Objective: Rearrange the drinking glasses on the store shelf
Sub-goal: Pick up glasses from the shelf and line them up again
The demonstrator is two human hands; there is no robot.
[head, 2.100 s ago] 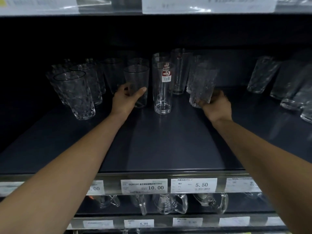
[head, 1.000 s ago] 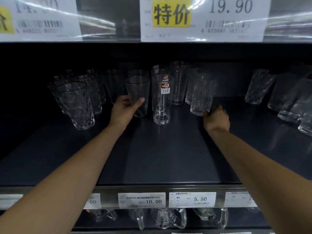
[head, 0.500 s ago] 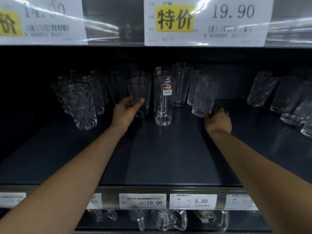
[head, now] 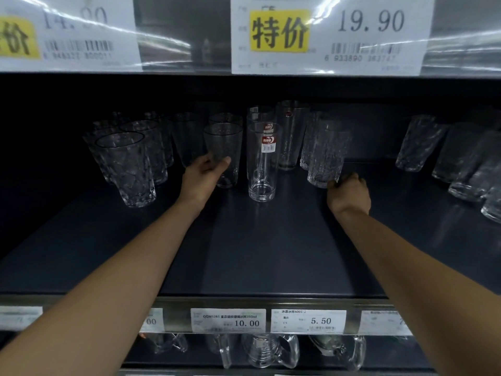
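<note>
Obs. The left hand (head: pixel 206 175) keeps its hold on the smooth tumbler (head: pixel 225 147). The thumb lies across the front of the lower wall and the fingers wrap behind. The tumbler stands upright on the shelf (head: pixel 271 253), mid-depth, just left of the tall labelled glass (head: pixel 262 169). It has made no visible shift against its neighbours over the last two seconds.

Change. The right hand (head: pixel 349 192) was wrapped round the foot of the textured glass (head: pixel 328 156) two seconds ago. It now sits lower and further front, knuckles up and fingers curled, with only the fingertips at the glass's right base edge. I cannot tell whether they pinch the foot or merely touch it. The textured glass stands upright on the shelf, right of the tall labelled glass, and the gap between them reads as unchanged.

The view has tipped upward, and the price cards (head: pixel 325 33) on the shelf above now fill the top.

Reading. The right-side glass looks placed, or at most in a last nudge. The right hand is probably easing off. The left tumbler is held but not yet lifted, so it is the likely next piece to move.

Note. Neighbouring glasses stand close, so there is some risk of a knock.
</note>
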